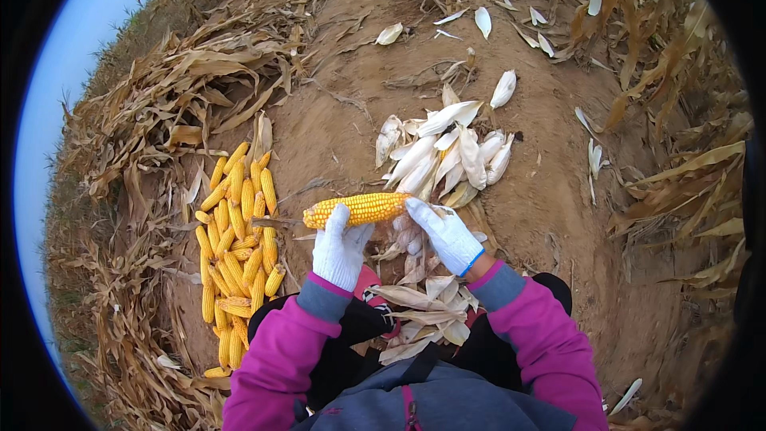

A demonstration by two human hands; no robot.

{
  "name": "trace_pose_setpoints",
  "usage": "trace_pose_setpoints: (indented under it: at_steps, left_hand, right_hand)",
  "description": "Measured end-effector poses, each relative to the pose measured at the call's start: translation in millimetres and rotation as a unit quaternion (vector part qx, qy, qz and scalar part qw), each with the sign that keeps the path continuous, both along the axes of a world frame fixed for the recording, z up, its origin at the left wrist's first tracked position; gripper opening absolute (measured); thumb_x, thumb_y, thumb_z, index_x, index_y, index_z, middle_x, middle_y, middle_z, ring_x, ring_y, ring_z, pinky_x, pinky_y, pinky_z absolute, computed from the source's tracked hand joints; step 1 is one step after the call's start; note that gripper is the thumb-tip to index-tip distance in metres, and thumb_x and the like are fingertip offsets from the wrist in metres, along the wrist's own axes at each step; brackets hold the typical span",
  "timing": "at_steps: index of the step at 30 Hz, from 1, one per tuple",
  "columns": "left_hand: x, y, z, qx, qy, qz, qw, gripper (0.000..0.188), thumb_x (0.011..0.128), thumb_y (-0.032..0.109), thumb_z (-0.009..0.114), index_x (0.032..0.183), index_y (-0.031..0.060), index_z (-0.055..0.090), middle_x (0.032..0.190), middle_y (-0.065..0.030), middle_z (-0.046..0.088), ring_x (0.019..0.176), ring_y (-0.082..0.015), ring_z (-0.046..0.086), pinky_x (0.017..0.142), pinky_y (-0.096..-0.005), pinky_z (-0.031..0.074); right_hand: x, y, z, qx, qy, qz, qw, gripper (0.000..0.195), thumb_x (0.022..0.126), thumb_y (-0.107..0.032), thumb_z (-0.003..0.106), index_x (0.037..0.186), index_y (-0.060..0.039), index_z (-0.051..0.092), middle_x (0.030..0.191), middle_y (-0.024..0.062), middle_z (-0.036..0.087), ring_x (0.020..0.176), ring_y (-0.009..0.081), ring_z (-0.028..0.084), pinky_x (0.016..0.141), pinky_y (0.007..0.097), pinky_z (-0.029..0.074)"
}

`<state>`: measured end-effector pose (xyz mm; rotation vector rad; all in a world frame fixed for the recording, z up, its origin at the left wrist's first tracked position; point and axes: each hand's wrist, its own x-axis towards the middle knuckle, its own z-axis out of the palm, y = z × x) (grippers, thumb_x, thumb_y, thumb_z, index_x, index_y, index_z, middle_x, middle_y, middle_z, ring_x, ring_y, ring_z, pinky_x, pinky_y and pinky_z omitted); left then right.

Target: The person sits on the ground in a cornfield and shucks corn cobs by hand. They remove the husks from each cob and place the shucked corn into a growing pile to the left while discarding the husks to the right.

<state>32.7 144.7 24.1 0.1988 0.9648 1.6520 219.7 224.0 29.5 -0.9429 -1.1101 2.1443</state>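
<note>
A bare yellow ear of corn (359, 209) lies level across both my hands, its kernels fully exposed. My left hand (341, 251), in a white knit glove, grips it from below near its left end, thumb up against the kernels. At the other end, my right hand (444, 233), gloved alike with a blue cuff edge, pinches the butt of the ear. Pale husks hang below the right hand, but I cannot tell whether they are still joined to the ear. Just beyond my hands sits a heap of ears in pale husks (449, 149).
On the left lies a long pile of husked yellow ears (236, 251). Dry corn stalks and leaves (197, 84) border the soil on that side, with more stalks (688, 185) at the right. Loose husks (431, 311) lie between my feet, near a red shoe (374, 299).
</note>
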Motion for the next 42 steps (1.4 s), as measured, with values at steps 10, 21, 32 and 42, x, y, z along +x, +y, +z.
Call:
trace_pose_setpoints:
  at_steps: [10,21,32,42]
  left_hand:
    - [10.9,-2.8,11.1,0.042,0.059,-0.014,0.997,0.039,0.093,0.024,0.066,0.124,0.0054,0.052,0.122,-0.0102,0.060,0.117,-0.0253,0.058,0.108,-0.0448,0.040]
    - [-5.8,-3.0,7.1,-0.038,-0.117,-0.008,0.992,0.055,0.092,0.041,0.067,0.129,0.0036,0.049,0.125,-0.0149,0.058,0.121,-0.0294,0.056,0.112,-0.0447,0.039]
    - [4.4,-10.9,3.1,-0.040,-0.144,-0.068,0.986,0.059,0.093,0.043,0.063,0.133,0.0031,0.047,0.134,-0.0171,0.054,0.125,-0.0309,0.053,0.114,-0.0462,0.035]
    - [-104.9,14.4,11.6,-0.098,-0.115,0.158,0.976,0.062,0.091,0.040,0.066,0.137,0.0062,0.042,0.138,-0.0248,0.045,0.131,-0.0383,0.045,0.110,-0.0557,0.036]
  right_hand:
    - [7.7,3.2,-23.6,0.341,-0.200,-0.025,0.918,0.028,0.091,-0.034,0.064,0.097,-0.0070,0.069,0.074,0.0104,0.067,0.063,0.0247,0.064,0.056,0.0371,0.050]
    - [10.5,12.3,-30.7,0.345,-0.346,0.159,0.858,0.063,0.086,-0.052,0.066,0.125,-0.0029,0.059,0.110,0.0192,0.068,0.097,0.0327,0.068,0.083,0.0391,0.053]
    - [-13.8,-7.7,-30.6,0.503,-0.292,0.276,0.765,0.032,0.091,-0.032,0.055,0.106,-0.0067,0.067,0.088,0.0226,0.066,0.084,0.0376,0.066,0.072,0.0457,0.053]
    - [31.0,-19.1,-93.9,0.547,-0.460,0.392,0.579,0.035,0.073,-0.033,0.075,0.096,-0.0097,0.063,0.092,0.0130,0.068,0.087,0.0317,0.068,0.071,0.0467,0.054]
